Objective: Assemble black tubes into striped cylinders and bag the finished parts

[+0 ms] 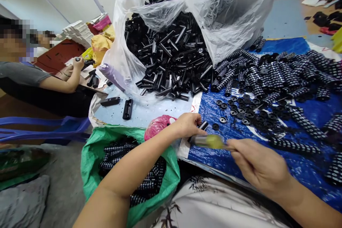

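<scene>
My left hand point(188, 125) is closed around a glossy black plastic tube point(203, 125) at the table's front edge. Most of the tube is hidden by my fingers. My right hand point(258, 165) grips the thin handle of a mallet-like tool with a yellow part point(213, 141), smeared by motion. Its greyish end lies just below my left fingers; whether it touches the tube I cannot tell. Small black discs point(215, 127) lie on the blue sheet point(211, 155) beside the tube. Under my left forearm is a pink plastic bundle point(157, 127).
A clear plastic bag point(235, 25) spills black tubes point(165, 57) at the back. White-dotted black rollers point(278, 73) are heaped on the right. More fill a green sack point(88, 164) below the left edge. At left, a person point(40, 74) works beside a blue chair point(45, 128).
</scene>
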{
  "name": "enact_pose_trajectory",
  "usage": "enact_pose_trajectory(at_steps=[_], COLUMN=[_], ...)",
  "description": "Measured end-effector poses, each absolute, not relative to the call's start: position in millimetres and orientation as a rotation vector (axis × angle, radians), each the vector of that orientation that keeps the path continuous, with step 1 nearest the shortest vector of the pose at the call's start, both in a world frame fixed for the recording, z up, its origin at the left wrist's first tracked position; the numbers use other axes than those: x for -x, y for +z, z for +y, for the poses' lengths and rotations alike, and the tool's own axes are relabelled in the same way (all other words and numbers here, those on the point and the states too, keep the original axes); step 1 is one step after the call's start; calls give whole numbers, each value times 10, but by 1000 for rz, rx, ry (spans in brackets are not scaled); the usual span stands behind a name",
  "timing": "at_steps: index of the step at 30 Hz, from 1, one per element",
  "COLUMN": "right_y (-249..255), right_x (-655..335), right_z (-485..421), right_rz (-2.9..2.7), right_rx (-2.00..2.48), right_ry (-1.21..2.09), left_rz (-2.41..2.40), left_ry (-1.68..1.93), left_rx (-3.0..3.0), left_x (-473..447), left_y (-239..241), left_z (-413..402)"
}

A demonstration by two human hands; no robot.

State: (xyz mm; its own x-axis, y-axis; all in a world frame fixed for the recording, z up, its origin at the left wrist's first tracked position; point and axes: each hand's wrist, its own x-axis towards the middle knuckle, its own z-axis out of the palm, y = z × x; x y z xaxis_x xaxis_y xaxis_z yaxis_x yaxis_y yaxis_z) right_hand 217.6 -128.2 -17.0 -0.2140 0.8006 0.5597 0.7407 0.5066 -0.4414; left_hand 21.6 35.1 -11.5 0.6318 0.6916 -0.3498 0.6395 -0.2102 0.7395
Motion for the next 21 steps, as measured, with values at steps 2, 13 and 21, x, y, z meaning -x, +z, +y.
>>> enact_pose_trajectory(at_steps=[2, 13, 21], right_y=[-216, -406, -351], right_x=[-2123, -2575, -2642], right_z=[-1301, -1500, -1375], right_rz=[-2127, -2135, -2168], right_rx=[1268, 1303, 1320], right_ry=[114, 54, 195], left_rz=[1059, 704, 1176], left_ry=[41, -403, -114], left_rx=[-1932, -1743, -2569], left_x=[-256, 542, 274], left_y=[-111, 722, 534], left_z=[350, 412, 578])
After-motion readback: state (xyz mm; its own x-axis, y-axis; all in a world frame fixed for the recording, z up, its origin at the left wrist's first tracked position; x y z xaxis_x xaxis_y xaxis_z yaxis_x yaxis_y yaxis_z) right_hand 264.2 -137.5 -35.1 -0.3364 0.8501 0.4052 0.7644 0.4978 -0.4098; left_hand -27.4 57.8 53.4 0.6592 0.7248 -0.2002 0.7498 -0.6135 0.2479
